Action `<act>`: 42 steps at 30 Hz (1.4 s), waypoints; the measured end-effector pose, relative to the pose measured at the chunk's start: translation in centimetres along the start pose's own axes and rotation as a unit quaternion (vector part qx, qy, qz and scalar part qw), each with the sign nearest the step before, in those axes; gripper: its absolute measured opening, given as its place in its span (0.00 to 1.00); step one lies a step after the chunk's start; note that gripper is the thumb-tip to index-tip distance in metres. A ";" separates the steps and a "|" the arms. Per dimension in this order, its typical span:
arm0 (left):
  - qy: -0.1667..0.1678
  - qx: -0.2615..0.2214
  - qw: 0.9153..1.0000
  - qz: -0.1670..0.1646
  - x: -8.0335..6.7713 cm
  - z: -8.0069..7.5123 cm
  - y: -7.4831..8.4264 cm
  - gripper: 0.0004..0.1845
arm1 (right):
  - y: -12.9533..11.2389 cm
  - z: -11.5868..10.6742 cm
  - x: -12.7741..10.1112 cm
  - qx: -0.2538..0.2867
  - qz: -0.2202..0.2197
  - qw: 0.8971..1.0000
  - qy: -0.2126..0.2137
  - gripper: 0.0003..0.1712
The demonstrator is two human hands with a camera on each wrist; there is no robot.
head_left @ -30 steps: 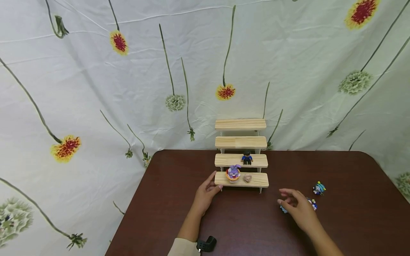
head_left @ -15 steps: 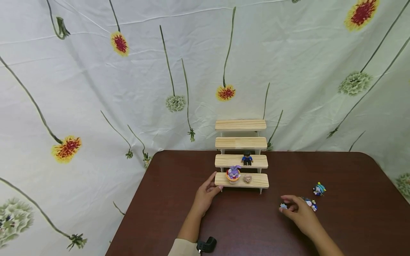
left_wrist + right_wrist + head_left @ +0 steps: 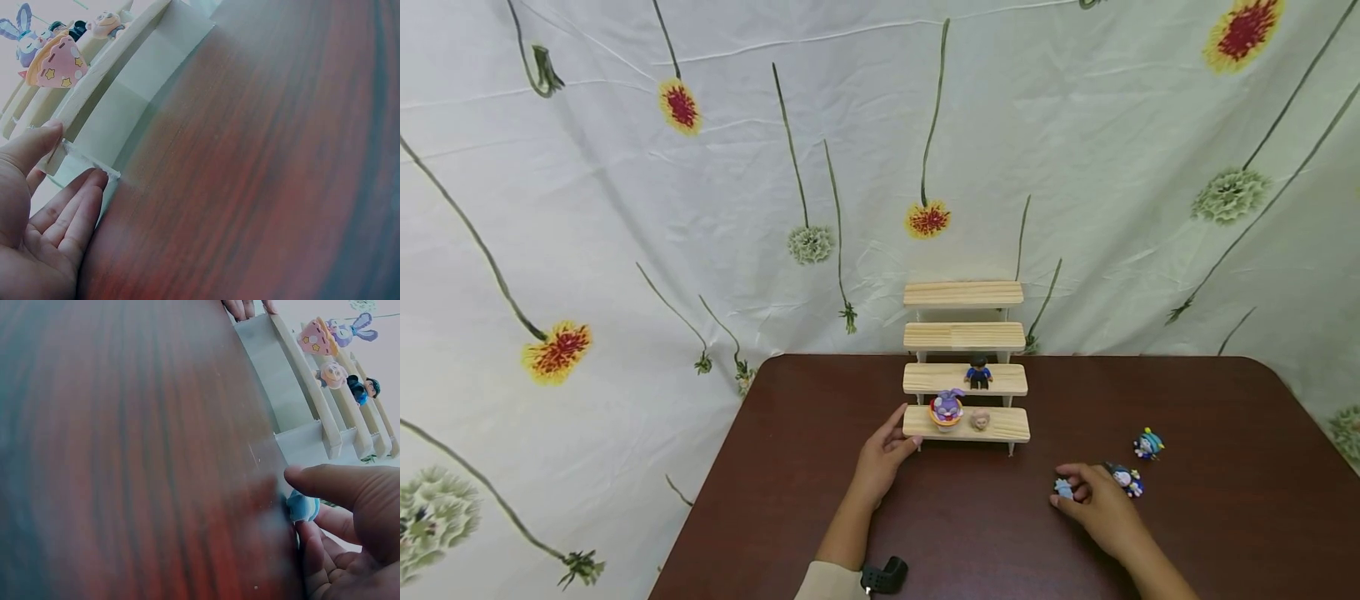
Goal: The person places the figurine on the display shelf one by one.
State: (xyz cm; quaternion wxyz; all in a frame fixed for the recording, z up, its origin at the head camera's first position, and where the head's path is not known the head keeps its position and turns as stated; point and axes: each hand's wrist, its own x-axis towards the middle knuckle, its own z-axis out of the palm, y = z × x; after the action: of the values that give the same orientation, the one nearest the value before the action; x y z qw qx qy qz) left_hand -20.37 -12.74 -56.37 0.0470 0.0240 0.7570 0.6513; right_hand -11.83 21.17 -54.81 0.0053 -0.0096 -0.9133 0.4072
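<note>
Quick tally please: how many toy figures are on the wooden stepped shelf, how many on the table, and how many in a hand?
Figures on the wooden stepped shelf: 3 (purple bunny, small pink figure, dark-haired figure in blue)
Figures loose on the table: 2 (one, another)
Figures pinched in the right hand: 1 (light blue figure)
Total: 6
</note>
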 end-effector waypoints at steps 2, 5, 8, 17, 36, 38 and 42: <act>0.001 -0.001 1.000 -0.002 -0.1 0.0 0.0 0.38 | 0.0 0.0 0.0 -0.006 -0.002 1.000 0.001 0.22; 0.002 0.000 1.000 -0.006 -0.2 0.0 0.0 0.38 | 0.1 0.0 0.1 -0.009 0.001 1.000 -0.004 0.20; 0.005 0.002 1.000 -0.010 -0.2 0.0 0.0 0.39 | 0.1 -0.1 0.1 -0.010 0.007 1.000 -0.009 0.18; 0.006 -0.002 1.000 -0.003 -0.1 0.0 0.0 0.38 | 0.1 -0.2 0.2 -0.009 0.012 1.000 -0.008 0.17; 0.004 -0.002 1.000 -0.009 -0.3 -0.1 0.1 0.39 | 0.2 -0.7 0.4 0.026 0.046 0.998 -0.024 0.17; 0.002 -0.004 1.000 -0.006 -0.2 0.0 0.1 0.39 | 0.1 -0.8 0.5 0.032 0.045 0.998 -0.025 0.17; 0.000 -0.008 1.000 -0.004 -0.2 0.0 0.1 0.39 | 0.1 -1.0 0.5 0.044 0.042 0.998 -0.023 0.17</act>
State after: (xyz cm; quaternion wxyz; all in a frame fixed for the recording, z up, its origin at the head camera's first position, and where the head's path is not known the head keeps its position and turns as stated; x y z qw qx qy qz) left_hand -20.19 -12.75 -56.30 0.0500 0.0203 0.7522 0.6567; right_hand -12.31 21.99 -54.19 -0.0323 -0.0381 -0.8933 0.4466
